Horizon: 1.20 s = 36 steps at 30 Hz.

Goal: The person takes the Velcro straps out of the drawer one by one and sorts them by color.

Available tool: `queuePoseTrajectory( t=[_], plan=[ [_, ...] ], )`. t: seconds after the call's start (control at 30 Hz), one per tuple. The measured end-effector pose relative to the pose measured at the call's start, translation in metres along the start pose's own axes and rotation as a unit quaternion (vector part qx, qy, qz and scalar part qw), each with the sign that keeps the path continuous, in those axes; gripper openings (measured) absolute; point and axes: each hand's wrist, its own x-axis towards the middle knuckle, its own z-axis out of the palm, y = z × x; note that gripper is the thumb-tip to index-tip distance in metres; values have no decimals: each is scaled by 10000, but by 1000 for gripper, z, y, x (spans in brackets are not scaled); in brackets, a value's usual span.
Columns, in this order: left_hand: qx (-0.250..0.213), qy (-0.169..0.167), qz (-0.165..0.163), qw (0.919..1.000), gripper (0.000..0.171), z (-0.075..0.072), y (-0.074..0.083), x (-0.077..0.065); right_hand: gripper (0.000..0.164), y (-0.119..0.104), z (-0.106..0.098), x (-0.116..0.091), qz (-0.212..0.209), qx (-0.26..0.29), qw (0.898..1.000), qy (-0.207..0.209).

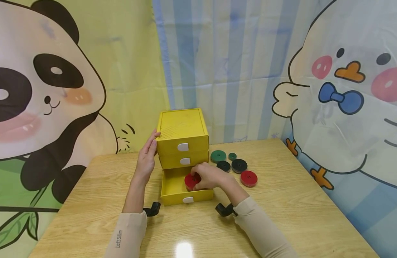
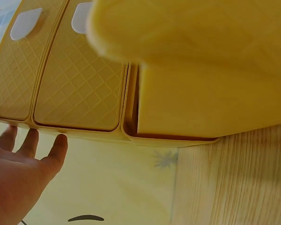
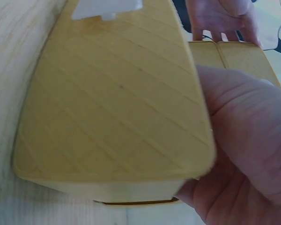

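Observation:
A yellow desktop drawer cabinet (image 1: 182, 123) has three drawers with white tabs; its bottom drawer (image 1: 172, 199) is pulled out. Against the cabinet's left side rests my left hand (image 1: 146, 157), fingers extended along the wall near the top, as the left wrist view shows from close by. Inside the bottom drawer, my right hand (image 1: 211, 176) grips a thick red disc (image 1: 189, 182) with a dark centre, thumb and fingers at its right side. In the right wrist view the drawer front (image 3: 117, 93) hides the disc and the fingertips of that hand (image 3: 253, 136).
Right of the cabinet lie a large green disc (image 1: 218, 156), a small green one, two black discs (image 1: 239, 166) and another red disc (image 1: 248, 178). Printed cloth (image 1: 217, 71) hangs behind the wooden table (image 1: 88, 200). Black camera mounts (image 1: 224, 210) sit at both wrists.

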Motion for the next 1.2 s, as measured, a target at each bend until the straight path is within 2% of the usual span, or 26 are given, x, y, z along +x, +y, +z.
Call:
queuePoseTrajectory(
  t=[0.2,0.57,0.87,1.2],
  plan=[
    [10,-34,27,10000,50,0,0,-1,46,3,-11,-8,11,364,9992,131],
    [49,-46,45,10000,49,0,0,0,47,5,-28,-20,138,702,9973,171],
    [57,-39,17,10000,49,0,1,0,37,13,-33,-25,45,793,9965,277],
    [1,-41,22,10000,49,0,0,0,35,16,-38,-31,65,832,9960,330]
  ],
)
